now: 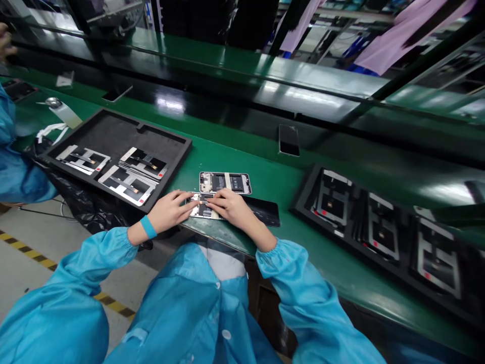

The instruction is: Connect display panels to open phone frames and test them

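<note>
An opened phone (195, 213) with bare circuitry lies at the bench's near edge, under both hands. My left hand (172, 208) reaches over its left end, fingers stretched and apart, the fingertips touching its inside. From the right, my right hand (232, 206) rests on the middle of the same phone. Its fingers are bent and held together at a small flat connector; whether they grip it is hidden. Just behind lies a second opened phone (238, 183) with a black battery and a pale strip across it. A dark glass screen (267, 211) extends right from beneath my right hand.
A black foam tray (185, 146) with stacked screen parts (129, 184) stands left. Another foam tray (303, 197) holding several screen parts (382, 227) stands right. A dark phone (288, 140) lies on the ledge behind. At far left is a co-worker's blue sleeve (22, 167).
</note>
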Motion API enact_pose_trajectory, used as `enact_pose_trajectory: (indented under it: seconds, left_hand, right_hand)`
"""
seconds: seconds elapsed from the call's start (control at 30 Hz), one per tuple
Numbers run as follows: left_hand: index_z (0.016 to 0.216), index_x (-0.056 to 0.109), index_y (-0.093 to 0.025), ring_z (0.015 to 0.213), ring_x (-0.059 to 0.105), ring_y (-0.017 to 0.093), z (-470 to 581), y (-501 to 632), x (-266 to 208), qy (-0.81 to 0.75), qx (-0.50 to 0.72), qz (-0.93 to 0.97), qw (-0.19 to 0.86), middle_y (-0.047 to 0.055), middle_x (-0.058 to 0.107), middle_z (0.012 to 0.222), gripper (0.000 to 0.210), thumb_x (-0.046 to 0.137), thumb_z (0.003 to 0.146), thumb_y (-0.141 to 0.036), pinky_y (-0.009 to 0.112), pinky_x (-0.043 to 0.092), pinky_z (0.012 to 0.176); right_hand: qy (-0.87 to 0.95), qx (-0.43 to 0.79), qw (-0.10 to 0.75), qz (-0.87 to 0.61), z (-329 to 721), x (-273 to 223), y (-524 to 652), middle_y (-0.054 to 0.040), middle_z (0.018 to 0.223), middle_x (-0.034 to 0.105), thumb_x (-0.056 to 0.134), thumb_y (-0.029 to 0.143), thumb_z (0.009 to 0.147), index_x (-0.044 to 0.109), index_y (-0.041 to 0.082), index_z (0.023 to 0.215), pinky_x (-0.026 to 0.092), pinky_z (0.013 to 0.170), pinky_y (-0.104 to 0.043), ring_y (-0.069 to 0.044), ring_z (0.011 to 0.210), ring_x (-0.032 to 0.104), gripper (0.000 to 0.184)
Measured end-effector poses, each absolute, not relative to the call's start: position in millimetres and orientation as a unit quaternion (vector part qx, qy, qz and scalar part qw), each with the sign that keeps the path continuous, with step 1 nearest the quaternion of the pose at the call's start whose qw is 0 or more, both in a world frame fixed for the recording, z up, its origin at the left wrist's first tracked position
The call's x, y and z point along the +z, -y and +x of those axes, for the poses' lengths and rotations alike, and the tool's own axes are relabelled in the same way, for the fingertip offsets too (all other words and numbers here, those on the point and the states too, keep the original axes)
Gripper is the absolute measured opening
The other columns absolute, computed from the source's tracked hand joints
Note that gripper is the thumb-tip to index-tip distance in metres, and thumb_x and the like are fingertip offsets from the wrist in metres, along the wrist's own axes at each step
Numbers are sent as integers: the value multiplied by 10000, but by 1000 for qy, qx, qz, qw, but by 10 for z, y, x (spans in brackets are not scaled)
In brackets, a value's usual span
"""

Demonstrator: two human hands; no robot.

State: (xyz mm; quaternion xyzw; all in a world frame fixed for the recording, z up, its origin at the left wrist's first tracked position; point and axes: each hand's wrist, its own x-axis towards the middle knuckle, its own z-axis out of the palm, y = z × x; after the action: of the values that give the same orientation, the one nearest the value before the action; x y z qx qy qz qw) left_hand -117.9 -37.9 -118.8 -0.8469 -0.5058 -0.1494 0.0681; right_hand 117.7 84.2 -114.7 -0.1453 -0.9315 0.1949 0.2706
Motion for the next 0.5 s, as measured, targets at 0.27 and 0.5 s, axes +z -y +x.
enact_pose_trajectory:
  seconds: [0.27,0.5]
  left_hand:
    - [1351,620,-219,1052,592,234,-1125,343,-931,501,-45,-859,96,75,553,1458,338,473,1057,-300,364,544,864]
    - [1350,633,-202,1104,594,233,-1131,407,-1191,536,-182,-821,69,91,636,1343,349,469,1061,-309,400,527,1004]
  right_hand:
    - [934,203,252,-152,1178,-1184,-847,-99,892,674,555,328,1029,787,154,1010,552,753,-336,-196,835,629,290]
    - [931,214,259,-145,1173,-1220,-881,-99,891,677,553,356,1027,793,171,1024,559,767,-343,-204,852,642,303]
